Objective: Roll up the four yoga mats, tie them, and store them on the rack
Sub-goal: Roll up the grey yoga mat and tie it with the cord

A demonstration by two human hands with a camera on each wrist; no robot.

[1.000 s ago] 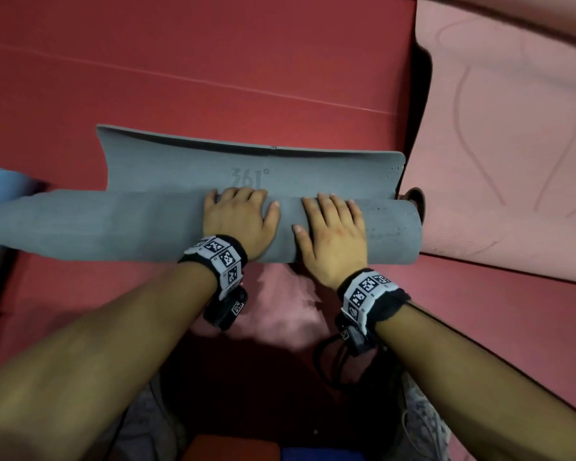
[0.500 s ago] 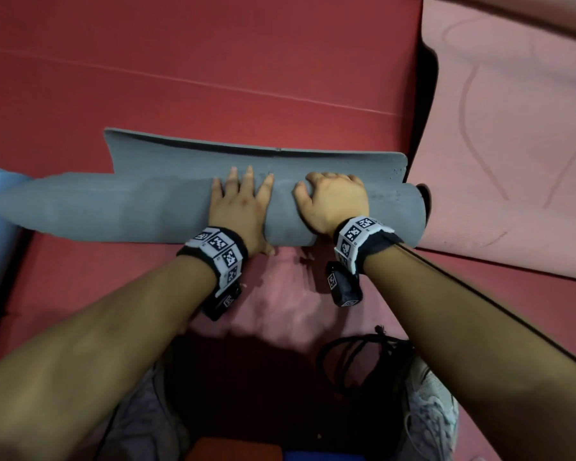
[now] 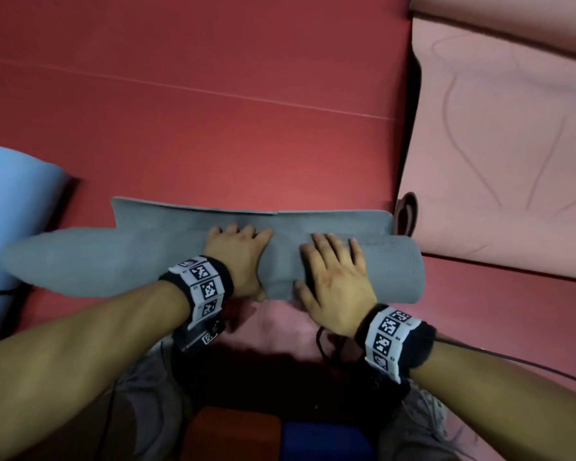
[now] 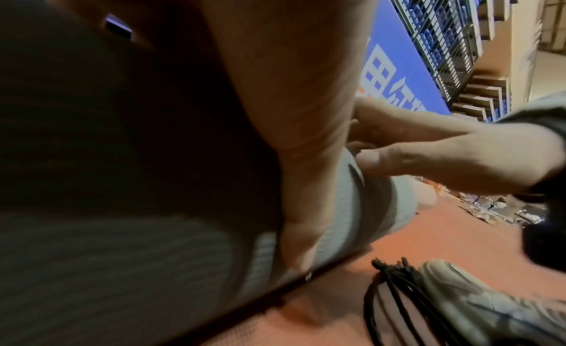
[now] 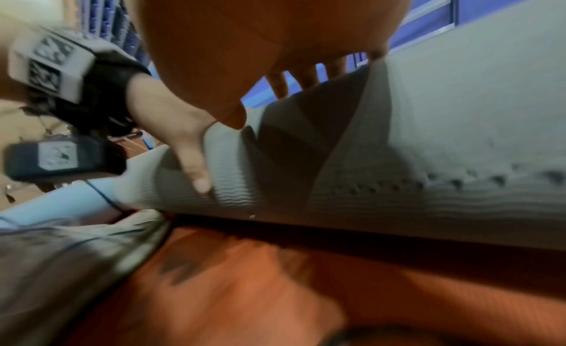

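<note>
A grey yoga mat (image 3: 113, 264) lies across the red floor as a thick roll, with a short flat flap (image 3: 180, 217) left beyond it. My left hand (image 3: 238, 257) wraps the middle of the roll, fingers bent over its top and thumb down its near side. My right hand (image 3: 336, 277) lies flat on the roll just to the right, fingers spread and straight. The right wrist view shows the ribbed roll (image 5: 428, 157) with the left hand (image 5: 183, 133) on it. In the left wrist view the right hand (image 4: 444, 152) rests on the roll (image 4: 122, 266).
A light blue mat (image 3: 10, 211) lies at the left and a pink mat (image 3: 512, 161) lies unrolled at the right, with a dark strap loop (image 3: 406, 214) at its edge. A black cord (image 4: 392, 298) and my shoe (image 4: 490, 303) are near my knees.
The roll has moved further away and the flat flap has grown shorter. My right hand went from curled over the roll to flat on it; my left hand reached forward over the top.
</note>
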